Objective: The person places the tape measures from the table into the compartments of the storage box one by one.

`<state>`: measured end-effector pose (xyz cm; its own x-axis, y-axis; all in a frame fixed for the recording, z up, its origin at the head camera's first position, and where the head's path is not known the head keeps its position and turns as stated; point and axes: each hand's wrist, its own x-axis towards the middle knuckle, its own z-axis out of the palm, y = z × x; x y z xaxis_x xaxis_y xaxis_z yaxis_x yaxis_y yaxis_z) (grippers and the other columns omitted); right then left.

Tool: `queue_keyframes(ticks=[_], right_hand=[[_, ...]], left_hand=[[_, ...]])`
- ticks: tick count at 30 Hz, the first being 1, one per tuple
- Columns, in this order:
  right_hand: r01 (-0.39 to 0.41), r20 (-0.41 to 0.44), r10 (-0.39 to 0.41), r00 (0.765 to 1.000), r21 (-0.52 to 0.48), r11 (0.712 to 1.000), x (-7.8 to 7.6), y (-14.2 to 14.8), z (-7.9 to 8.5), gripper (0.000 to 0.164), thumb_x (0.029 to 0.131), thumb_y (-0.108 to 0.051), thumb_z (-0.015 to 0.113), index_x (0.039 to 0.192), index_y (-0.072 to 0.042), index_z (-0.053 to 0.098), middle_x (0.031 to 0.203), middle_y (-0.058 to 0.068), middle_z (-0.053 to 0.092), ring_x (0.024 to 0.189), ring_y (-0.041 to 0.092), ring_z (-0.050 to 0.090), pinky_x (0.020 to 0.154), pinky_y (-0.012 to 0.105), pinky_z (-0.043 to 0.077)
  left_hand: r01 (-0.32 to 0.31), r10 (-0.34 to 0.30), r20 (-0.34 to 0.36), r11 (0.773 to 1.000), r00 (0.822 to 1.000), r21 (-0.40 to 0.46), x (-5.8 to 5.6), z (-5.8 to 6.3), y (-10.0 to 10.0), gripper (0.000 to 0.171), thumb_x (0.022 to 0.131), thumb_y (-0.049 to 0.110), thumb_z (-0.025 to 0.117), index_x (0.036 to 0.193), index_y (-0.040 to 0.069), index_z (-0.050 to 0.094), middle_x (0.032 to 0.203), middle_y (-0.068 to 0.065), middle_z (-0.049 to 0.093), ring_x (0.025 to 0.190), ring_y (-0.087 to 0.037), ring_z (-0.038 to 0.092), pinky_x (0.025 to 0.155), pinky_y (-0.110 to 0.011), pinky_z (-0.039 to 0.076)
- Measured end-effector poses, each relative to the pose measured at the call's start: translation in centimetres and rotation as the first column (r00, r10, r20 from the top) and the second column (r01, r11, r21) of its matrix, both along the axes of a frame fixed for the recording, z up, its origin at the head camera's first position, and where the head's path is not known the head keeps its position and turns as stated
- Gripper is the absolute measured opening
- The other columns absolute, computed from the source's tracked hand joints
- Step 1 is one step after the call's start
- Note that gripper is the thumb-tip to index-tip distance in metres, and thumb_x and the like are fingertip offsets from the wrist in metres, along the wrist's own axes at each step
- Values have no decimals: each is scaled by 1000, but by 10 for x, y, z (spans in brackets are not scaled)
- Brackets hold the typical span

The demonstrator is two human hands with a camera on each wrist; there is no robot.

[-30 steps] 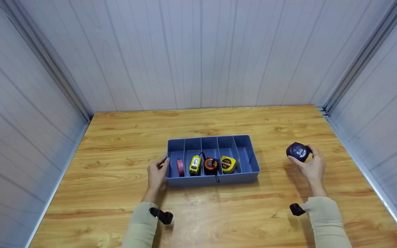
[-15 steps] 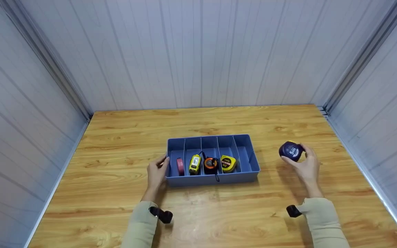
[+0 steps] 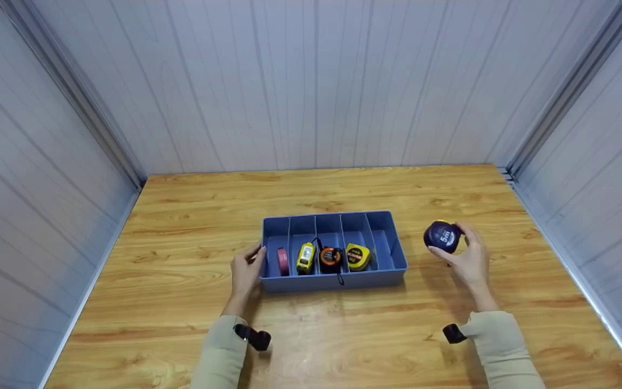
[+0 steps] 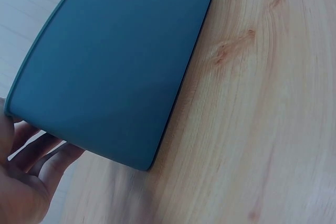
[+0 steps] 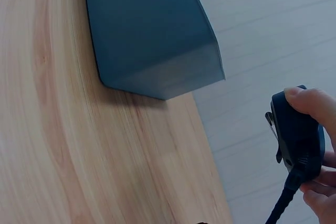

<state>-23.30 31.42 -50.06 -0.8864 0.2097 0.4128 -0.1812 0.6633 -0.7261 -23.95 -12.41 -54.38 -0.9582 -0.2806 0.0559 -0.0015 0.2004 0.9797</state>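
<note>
In the head view, my right hand (image 3: 473, 262) pinches a dark blue tape measure (image 3: 443, 236) marked 5m, held above the table to the right of a blue divided tray (image 3: 332, 283). The right wrist view shows the belt clip and dark strap of this tape measure (image 5: 298, 135). My left hand (image 3: 245, 273) holds the tray's left end, fingers against the outer wall. Inside the tray, left to right, lie a pink tape measure (image 3: 282, 262), a narrow yellow one (image 3: 305, 259), an orange-and-black one (image 3: 330, 260) and a rounder yellow one (image 3: 357, 257). The rightmost compartment holds nothing.
The tray stands on a wood-grain table (image 3: 203, 227). Pale panel walls (image 3: 311, 86) enclose the table at the back and both sides. A black wrist camera (image 3: 454, 333) sits on the right sleeve, another wrist camera (image 3: 254, 337) on the left.
My right hand has moved left toward the tray, carrying the dark blue tape measure. The left hand, the tray and the tape measures inside it stay where they were.
</note>
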Motion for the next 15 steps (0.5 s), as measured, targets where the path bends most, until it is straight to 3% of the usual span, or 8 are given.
queue_keyframes(ticks=[10,15], right_hand=[[-41,-27,41,999,5,999,2,-14,7,73,56,-18,85,118,4,52,116,19,50,107,32,46,90,45,36],[-62,-38,63,997,18,998,2,-22,10,73,55,-19,85,117,3,53,115,19,51,106,31,46,89,45,38]], left_hand=[[-15,13,34,998,999,62,-3,-6,1,31,86,12,58,115,1,58,110,-16,59,91,-21,56,76,-28,47],[-17,16,15,998,1000,64,-3,-5,1,31,86,11,58,114,-1,59,109,-18,59,88,-20,57,73,-24,47]])
